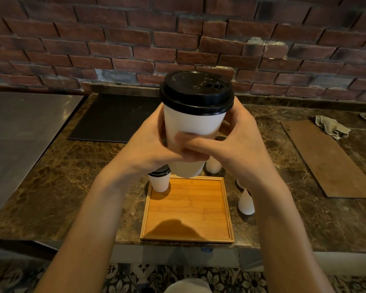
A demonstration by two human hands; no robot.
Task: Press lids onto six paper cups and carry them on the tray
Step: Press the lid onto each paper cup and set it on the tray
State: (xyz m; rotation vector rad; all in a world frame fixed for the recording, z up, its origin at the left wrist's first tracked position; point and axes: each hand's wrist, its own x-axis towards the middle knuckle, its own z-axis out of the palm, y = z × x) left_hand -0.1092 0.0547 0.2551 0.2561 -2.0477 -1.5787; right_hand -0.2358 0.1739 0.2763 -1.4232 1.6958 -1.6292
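Above the tray's (pixel 188 208) far edge, left hand (pixel 148 149) and right hand (pixel 241 144) hold a lidded cup (pixel 193 121) upright, fingers (pixel 238 117) curled round it; a second lidded cup (pixel 160 180) stands at the far-left corner, apparently inside the rim.

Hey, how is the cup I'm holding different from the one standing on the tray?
The held cup is lifted, gripped by the left hand and right hand; the tray cup stands untouched in the wooden tray's far left corner. The held cup's lid shows fully; the tray cup's is partly hidden behind the left wrist. Both are white with black lids.
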